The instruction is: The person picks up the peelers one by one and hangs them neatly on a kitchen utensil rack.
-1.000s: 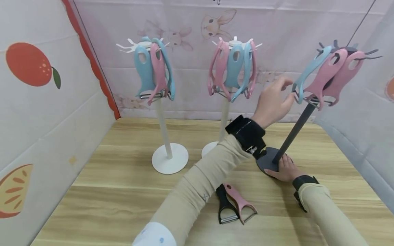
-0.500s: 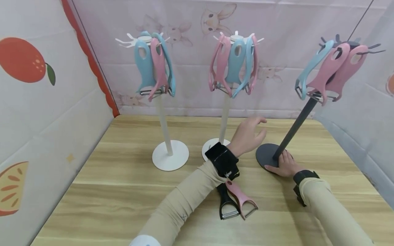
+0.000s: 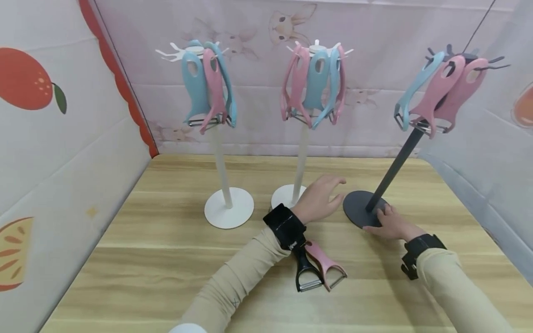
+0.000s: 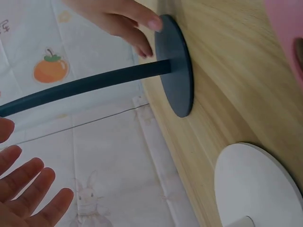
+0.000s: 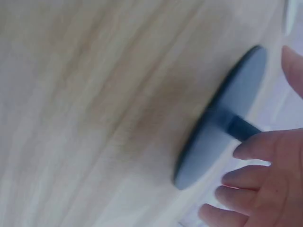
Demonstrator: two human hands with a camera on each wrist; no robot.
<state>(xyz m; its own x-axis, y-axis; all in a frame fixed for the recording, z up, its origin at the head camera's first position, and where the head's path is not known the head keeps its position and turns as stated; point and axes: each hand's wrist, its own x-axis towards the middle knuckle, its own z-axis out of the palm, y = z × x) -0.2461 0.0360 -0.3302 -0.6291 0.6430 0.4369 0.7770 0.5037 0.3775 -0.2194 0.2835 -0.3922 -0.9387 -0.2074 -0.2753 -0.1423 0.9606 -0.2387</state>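
Observation:
My left hand (image 3: 318, 200) hovers over the table between the middle white stand's base (image 3: 283, 193) and the dark grey stand's base (image 3: 357, 210), its fingers loosely bent around nothing. At the dark base's right front edge is my right hand (image 3: 393, 224), fingers relaxed near the pole (image 3: 395, 164); whether they still touch the base I cannot tell. Pink peelers (image 3: 441, 90) and a blue peeler (image 3: 418, 88) hang from that stand's hooks. Below my left wrist lie a black peeler (image 3: 305, 264) and a pink peeler (image 3: 320, 256), the black one's handle end partly hidden by the wristband.
A left white stand (image 3: 229, 215) carries blue and pink peelers (image 3: 214, 83), with bare hooks (image 3: 168, 54) on its left side. The middle white stand also holds blue and pink peelers (image 3: 318, 76). Printed cloth (image 3: 258, 111) walls the table (image 3: 158, 259) at back and sides.
My left hand has come down from the blue peeler on the dark stand toward the table, moving left. My right hand, flat on the base before, has shifted slightly right with fingers lifting.

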